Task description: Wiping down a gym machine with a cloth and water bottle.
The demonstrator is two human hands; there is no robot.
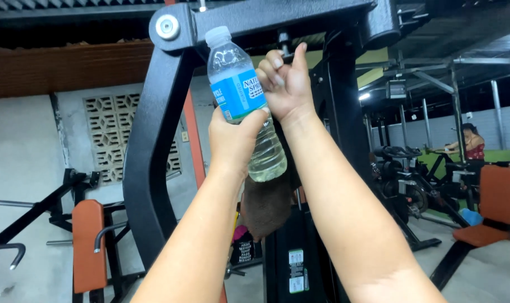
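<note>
My left hand [232, 137] grips a clear plastic water bottle [238, 78] with a blue label and a white cap, held upright and tilted slightly left at head height. The bottle is partly filled. My right hand [286, 84] is raised just right of the bottle, fingers curled into a loose fist with the thumb up, close against a small metal part under the black crossbeam [277, 14] of a weight machine. Whether the right hand grips anything is hidden by its fingers. A brown cloth [266, 205] hangs below the bottle.
The black machine frame [148, 151] arches in front of me. An orange padded bench [88, 247] stands at lower left, another orange seat [499, 196] at right. A person [472, 147] works at equipment far right. Grey concrete wall with a patterned vent block at left.
</note>
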